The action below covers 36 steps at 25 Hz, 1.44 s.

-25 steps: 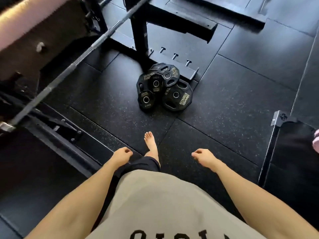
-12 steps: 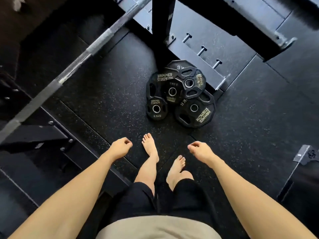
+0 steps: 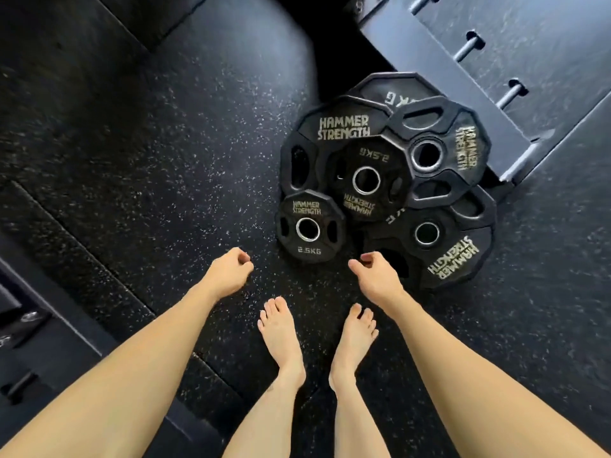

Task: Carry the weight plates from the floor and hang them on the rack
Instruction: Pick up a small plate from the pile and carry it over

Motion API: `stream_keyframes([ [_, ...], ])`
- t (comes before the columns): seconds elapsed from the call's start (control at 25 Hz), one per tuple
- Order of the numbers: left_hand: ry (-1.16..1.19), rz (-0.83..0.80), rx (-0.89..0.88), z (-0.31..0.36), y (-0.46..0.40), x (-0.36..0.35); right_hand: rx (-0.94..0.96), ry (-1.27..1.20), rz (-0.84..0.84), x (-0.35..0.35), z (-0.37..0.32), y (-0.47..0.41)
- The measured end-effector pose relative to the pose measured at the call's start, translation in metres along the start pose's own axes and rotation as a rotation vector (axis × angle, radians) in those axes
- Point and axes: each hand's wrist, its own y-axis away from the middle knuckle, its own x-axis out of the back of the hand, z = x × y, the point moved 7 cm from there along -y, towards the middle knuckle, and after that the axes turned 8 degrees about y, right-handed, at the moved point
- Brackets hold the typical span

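Several black Hammer Strength weight plates lie in an overlapping pile on the speckled rubber floor. A small 2.5 kg plate [image 3: 309, 226] is nearest, at the pile's front left. A second 2.5 kg plate [image 3: 367, 180] lies on a larger plate [image 3: 330, 127]. Another plate [image 3: 436, 150] sits at the right, and one more [image 3: 439, 246] at the front right. My left hand [image 3: 228, 272] hangs just left of the small plate, loosely curled, holding nothing. My right hand [image 3: 377, 279] hovers over the near edge of the front right plate, also loosely curled and empty.
The rack's grey base [image 3: 463, 71] with short metal pegs [image 3: 469, 46] lies right behind the pile. Dark machine framing [image 3: 29, 325] runs along the lower left. My bare feet [image 3: 281, 338] stand just in front of the plates.
I have stepped closer and bent down, so the pile now looks larger and nearer. Both hands have dropped toward the plates; neither has taken hold of anything.
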Motion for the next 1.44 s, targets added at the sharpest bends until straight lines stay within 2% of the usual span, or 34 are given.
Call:
stream_keyframes([
  [0.16, 0.067, 0.057, -0.057, 0.012, -0.108, -0.036, 0.044, -0.017, 0.077, -0.029, 0.003, -0.098],
  [0.32, 0.094, 0.104, -0.099, 0.025, -0.173, -0.070, 0.069, 0.066, 0.078, -0.055, -0.001, -0.154],
  [0.44, 0.071, 0.204, -0.133, 0.028, -0.186, -0.079, 0.080, 0.117, 0.100, -0.062, -0.005, -0.167],
  [0.6, 0.222, 0.148, -0.082, 0.027, -0.164, -0.082, 0.100, 0.156, 0.060, -0.057, -0.005, -0.157],
  [0.8, 0.513, 0.035, -0.054, 0.034, -0.087, -0.059, 0.125, 0.077, 0.018, -0.023, -0.017, -0.089],
  [1.04, 0.920, 0.127, -0.065, 0.097, 0.087, 0.026, 0.206, -0.126, 0.006, 0.061, -0.061, 0.068],
  [1.16, 1.047, 0.105, -0.064, 0.123, 0.185, 0.072, 0.266, -0.170, -0.004, 0.099, -0.085, 0.158],
  [1.32, 1.106, 0.017, -0.264, 0.158, 0.328, 0.128, 0.353, -0.260, 0.005, 0.148, -0.105, 0.281],
  [1.44, 1.095, 0.054, -0.404, 0.166, 0.413, 0.154, 0.462, -0.327, 0.045, 0.181, -0.119, 0.358],
])
